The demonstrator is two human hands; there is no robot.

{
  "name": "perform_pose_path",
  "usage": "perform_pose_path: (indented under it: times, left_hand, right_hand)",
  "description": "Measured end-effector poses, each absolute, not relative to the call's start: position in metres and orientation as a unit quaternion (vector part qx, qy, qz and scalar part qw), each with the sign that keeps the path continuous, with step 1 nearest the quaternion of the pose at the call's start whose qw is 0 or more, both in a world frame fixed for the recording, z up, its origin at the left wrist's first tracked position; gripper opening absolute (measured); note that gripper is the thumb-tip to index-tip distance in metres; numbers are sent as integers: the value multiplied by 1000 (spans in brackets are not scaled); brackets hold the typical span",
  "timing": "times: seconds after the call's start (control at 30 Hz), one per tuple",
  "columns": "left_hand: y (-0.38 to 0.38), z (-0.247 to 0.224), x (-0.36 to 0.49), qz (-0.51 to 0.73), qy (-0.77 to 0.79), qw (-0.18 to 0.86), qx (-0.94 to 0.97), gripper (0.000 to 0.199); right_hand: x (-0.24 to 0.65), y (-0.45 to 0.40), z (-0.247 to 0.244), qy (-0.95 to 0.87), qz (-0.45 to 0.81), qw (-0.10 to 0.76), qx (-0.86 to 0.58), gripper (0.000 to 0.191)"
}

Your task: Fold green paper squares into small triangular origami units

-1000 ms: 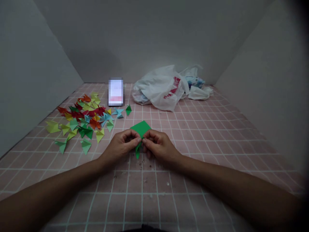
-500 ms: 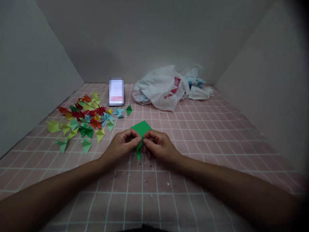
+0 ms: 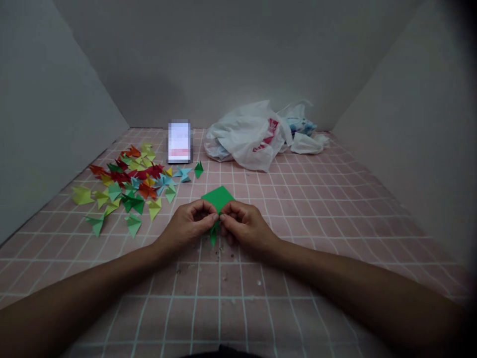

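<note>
A green sheet of origami paper (image 3: 219, 197), partly folded, lies between my hands at the middle of the table. Its wide corner points away from me, and a narrow folded tip shows below my fingers. My left hand (image 3: 192, 223) pinches it from the left between thumb and forefinger. From the right, my right hand (image 3: 246, 224) pinches the same paper, the two thumbs nearly meeting over its centre. The fingers cover most of the fold. Many small folded paper pieces (image 3: 132, 203) in red, orange, yellow, green and blue are spread at the left.
A phone (image 3: 179, 141) with a lit, blurred screen stands upright at the back. White plastic bags (image 3: 249, 134) lie right of it against the back wall. Pale walls enclose the pink checked tablecloth (image 3: 316, 209). Small specks (image 3: 259, 283) are scattered before my hands.
My thumbs have shifted slightly closer together over the green paper, and its lower tip looks narrower. Everything else stays in place.
</note>
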State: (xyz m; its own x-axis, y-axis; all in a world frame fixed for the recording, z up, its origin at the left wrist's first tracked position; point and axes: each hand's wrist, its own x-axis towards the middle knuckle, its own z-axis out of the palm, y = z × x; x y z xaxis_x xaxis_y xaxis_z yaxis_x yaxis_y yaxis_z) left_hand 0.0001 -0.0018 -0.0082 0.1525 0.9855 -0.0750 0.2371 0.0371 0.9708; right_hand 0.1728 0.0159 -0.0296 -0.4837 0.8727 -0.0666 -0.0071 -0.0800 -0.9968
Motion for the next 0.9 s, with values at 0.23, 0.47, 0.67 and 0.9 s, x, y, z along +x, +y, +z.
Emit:
perform_pose_path:
  times: [0.23,0.47,0.67,0.9]
  left_hand:
    - [-1,-8,0,366,537,480,589,17]
    - [0,-8,0,351,524,501,593,17]
    - [-2,-7,-1,373,519,493,591,20]
    - [-12,-9,3,402,514,444,613,30]
  right_hand:
    - [174,16,-27,-590,639,340,-359,23]
    - [174,17,-27,-614,603,340,-380,25]
    - [179,19,-22,-675,476,384,-413,26]
    - [180,21,-22,-675,379,439,-456,25]
